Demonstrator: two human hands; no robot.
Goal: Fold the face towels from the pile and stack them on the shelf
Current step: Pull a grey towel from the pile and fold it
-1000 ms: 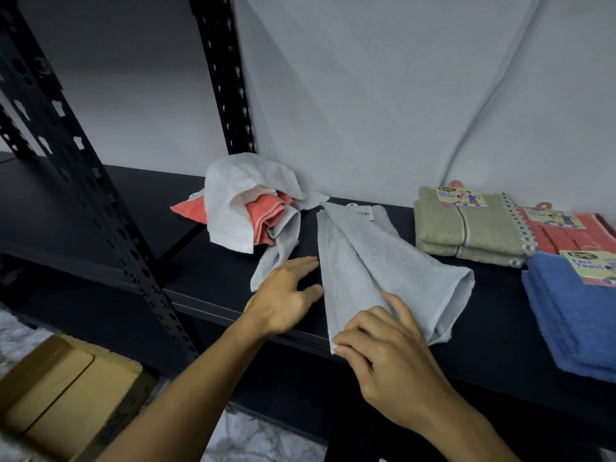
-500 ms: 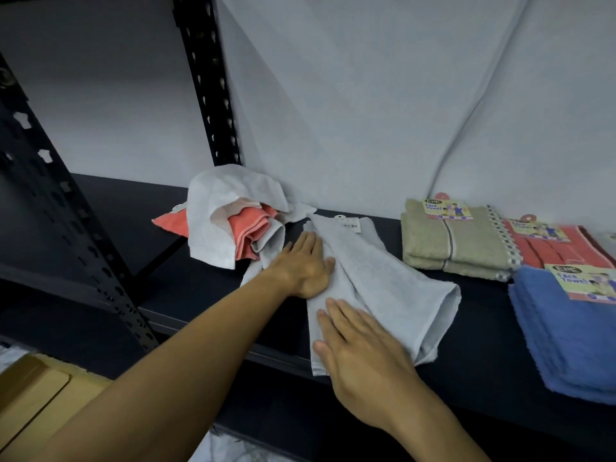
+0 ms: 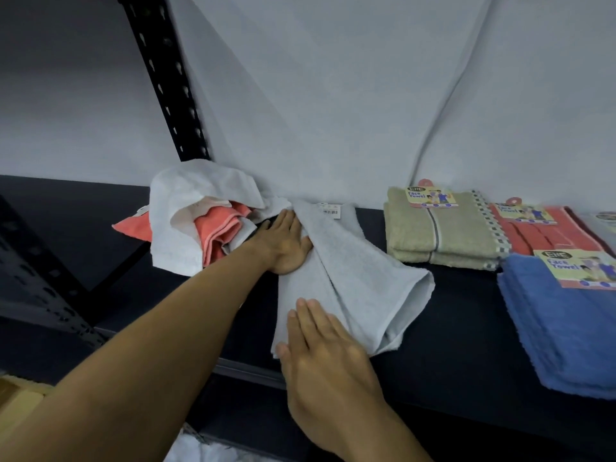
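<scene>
Black metal shelf [image 3: 450, 315] holds a pale grey terry face towel [image 3: 353, 278], part-folded, near its front edge. The left hand [image 3: 286, 245] and right hand [image 3: 326, 355] press flat on it, fingers straight. A jumbled white and coral towel pile [image 3: 196, 225] crowds its left; folded olive [image 3: 436, 228], red [image 3: 546, 231] and blue towels [image 3: 563, 331] lie right.
</scene>
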